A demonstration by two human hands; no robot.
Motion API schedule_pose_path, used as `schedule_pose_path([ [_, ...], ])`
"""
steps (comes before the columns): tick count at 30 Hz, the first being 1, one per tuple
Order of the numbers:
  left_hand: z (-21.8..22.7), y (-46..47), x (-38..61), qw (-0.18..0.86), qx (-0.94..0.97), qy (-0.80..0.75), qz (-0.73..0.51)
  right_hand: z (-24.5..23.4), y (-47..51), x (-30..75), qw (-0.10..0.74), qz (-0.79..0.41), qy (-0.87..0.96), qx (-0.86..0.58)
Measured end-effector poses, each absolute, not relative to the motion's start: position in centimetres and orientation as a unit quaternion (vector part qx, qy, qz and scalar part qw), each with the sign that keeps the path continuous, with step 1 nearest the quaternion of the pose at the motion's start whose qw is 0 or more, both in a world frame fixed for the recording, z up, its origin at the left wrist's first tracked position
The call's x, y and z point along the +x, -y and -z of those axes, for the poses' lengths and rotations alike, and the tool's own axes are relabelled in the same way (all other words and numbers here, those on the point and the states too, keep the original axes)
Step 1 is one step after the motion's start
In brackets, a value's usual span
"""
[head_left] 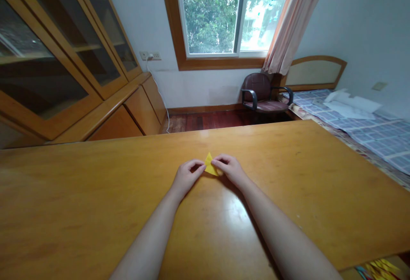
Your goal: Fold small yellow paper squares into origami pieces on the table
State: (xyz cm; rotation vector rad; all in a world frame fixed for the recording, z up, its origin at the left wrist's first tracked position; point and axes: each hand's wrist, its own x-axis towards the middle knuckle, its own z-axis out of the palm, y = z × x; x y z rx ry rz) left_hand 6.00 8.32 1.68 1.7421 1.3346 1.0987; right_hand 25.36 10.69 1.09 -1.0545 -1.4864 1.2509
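A small folded piece of yellow paper (210, 166), triangular with a point up, is held just above the wooden table (96, 194) near its middle. My left hand (186, 176) pinches its left side with fingertips curled in. My right hand (228, 168) grips its right side, fingers closed over the edge. Both forearms reach in from the bottom of the view.
Several yellow and coloured paper pieces (379, 267) lie below the table's near right corner. Beyond the table stand a glass-fronted wooden cabinet (64, 66) at left, a dark armchair (264, 94) under the window, and a bed (368, 126) at right.
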Motion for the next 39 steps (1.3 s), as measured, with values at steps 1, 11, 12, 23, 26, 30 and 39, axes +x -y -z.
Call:
schedule_pose_path([
  [1, -1.6, -8.4, 6.0, 0.345, 0.664, -0.511, -0.423, -1.1, -10.7, 25.4, 0.449, -0.502, 0.604, -0.426],
  [11, -1.6, -8.5, 6.1, 0.345, 0.681, -0.488, -0.423, -1.3, -9.9, 25.1, 0.374, -0.422, 0.730, -0.387],
  [12, -1.7, -8.5, 6.1, 0.340, 0.683, -0.489, -0.422, -1.4, -9.9, 25.0, 0.369, -0.420, 0.734, -0.387],
  [23, -1.4, -8.9, 5.5, 0.402, 0.592, -0.520, -0.467, -1.7, -9.8, 25.0, 0.382, -0.394, 0.720, -0.425],
  [26, -1.1, -9.1, 5.3, 0.411, 0.561, -0.525, -0.490, -1.8, -9.9, 25.0, 0.390, -0.394, 0.710, -0.435],
  [30, -1.0, -9.1, 5.2, 0.414, 0.552, -0.519, -0.505, -1.6, -10.0, 25.0, 0.400, -0.389, 0.706, -0.435],
  [39, -0.7, -8.8, 6.2, 0.429, 0.577, -0.486, -0.498, -1.5, -10.0, 24.9, 0.403, -0.359, 0.729, -0.422],
])
